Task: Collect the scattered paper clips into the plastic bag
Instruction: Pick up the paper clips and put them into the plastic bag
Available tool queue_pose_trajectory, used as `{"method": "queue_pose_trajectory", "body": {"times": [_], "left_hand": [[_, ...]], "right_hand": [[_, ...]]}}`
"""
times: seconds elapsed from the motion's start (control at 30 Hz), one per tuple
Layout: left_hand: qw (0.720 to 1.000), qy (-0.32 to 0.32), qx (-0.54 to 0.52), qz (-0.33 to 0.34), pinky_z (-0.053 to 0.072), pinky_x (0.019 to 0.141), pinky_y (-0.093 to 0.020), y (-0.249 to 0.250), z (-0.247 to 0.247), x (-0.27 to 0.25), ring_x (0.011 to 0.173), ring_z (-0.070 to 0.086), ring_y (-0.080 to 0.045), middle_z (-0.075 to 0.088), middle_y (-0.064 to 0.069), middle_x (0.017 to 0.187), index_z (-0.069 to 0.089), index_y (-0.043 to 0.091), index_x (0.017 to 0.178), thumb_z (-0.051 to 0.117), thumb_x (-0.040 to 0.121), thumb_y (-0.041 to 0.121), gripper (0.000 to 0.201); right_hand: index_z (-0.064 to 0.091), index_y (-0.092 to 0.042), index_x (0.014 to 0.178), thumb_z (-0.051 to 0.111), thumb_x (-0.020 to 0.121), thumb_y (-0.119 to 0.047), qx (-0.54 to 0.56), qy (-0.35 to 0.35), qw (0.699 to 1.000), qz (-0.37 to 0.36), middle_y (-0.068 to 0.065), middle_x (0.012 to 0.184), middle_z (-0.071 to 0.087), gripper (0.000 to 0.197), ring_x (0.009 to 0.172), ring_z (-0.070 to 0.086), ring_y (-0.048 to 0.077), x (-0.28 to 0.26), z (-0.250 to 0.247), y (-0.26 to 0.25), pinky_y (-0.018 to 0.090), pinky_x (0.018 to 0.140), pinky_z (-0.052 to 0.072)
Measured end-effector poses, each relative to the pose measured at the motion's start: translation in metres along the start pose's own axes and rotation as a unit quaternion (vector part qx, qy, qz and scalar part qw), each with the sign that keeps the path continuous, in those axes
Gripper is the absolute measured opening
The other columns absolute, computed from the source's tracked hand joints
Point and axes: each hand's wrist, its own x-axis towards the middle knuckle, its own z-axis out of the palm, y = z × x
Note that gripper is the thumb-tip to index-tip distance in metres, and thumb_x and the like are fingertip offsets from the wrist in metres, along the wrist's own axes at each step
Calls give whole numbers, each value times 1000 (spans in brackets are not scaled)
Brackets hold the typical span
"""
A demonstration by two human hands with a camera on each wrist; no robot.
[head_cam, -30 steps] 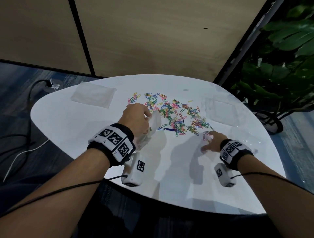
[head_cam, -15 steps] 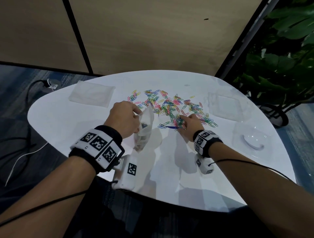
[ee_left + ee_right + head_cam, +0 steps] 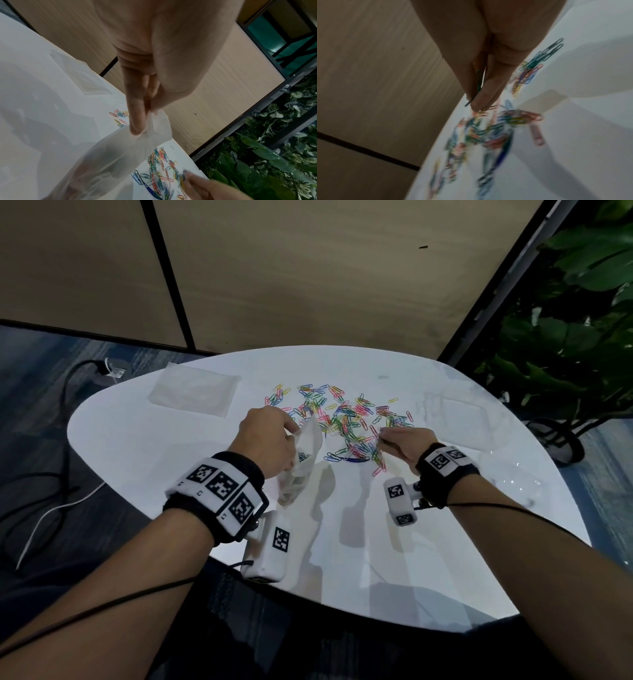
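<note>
- Since half a second ago the right hand has lifted off the heap with a pinch of clips; left hand pinches the bag rim, mouth up
- Most clips lie loose on the surface, right of the bag
- Step: carrying; next, drop them into the mouth

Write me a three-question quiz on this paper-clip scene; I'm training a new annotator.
1. True or false: the left hand holds the bag off the table.
2. What does the right hand pinch? A) a pen B) clips C) nothing
3. Fill in: most clips still lie in a pile on the ____.

Key: 1 true; 2 B; 3 table.
</note>
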Motion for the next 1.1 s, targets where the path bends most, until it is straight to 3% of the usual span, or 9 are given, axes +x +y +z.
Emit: {"method": "queue_pose_trajectory", "body": {"times": [0.1,0.3,0.43,0.6,0.7,0.83,0.97,1.03,1.1], "left_hand": [[1000,-2,-1,1,65,75,-40,3,4,-1,63,76,-27,76,-13,76,71,13,98,53,92,1,23],[999,-13,-43,-8,65,73,-42,7,8,-5,62,76,-31,76,-17,74,71,14,90,57,92,1,19],[999,-9,-53,-7,65,74,-42,7,8,-6,61,76,-30,76,-17,72,71,14,87,62,93,4,14],[998,-20,-58,2,65,75,-41,9,9,-8,64,76,-30,74,-14,70,71,12,92,64,93,7,9],[998,-31,-56,5,65,74,-41,9,11,-10,62,76,-28,75,-14,72,73,9,96,67,93,9,7],[999,-20,-38,6,65,73,-40,7,10,-8,63,76,-28,75,-13,75,74,10,94,63,92,2,14],[999,4,-38,-1,64,77,-42,3,5,-2,68,77,-30,76,-15,86,75,13,95,63,91,4,15],[999,2,-38,0,65,76,-42,3,3,-1,68,77,-30,77,-16,87,74,12,94,62,91,2,16],[999,3,-33,2,64,78,-43,2,2,-2,71,77,-31,76,-17,91,74,12,92,61,91,2,17]], "right_hand": [[65,7,112,71,86,-3,164,-112,980,6,15,97,70,29,82,73,16,-28,17,-29,23,79,59],[67,6,99,61,92,0,208,-234,950,4,6,83,73,11,81,70,13,-88,65,-59,18,75,59],[69,11,95,68,86,4,71,-200,977,-18,16,84,72,12,69,71,17,-97,83,-43,20,69,60],[71,10,92,67,81,8,-73,-160,982,-69,22,89,68,12,74,67,26,-94,97,-33,33,83,60],[78,-16,72,75,73,-9,-260,-137,943,-153,10,77,75,8,78,72,27,-92,103,-33,38,80,61],[80,-14,90,69,84,-11,-433,-139,856,-245,4,85,74,13,76,64,14,-98,102,-46,23,71,47],[77,-9,97,69,88,-8,-245,-248,920,-178,10,94,77,13,83,74,19,-90,79,-61,29,79,59],[75,-2,100,69,89,-10,-169,-211,952,-146,14,92,75,15,79,73,24,-74,57,-59,34,74,61],[71,-3,111,73,87,-17,-260,-114,950,-130,12,93,74,29,75,72,22,-54,33,-47,37,72,62]]}}
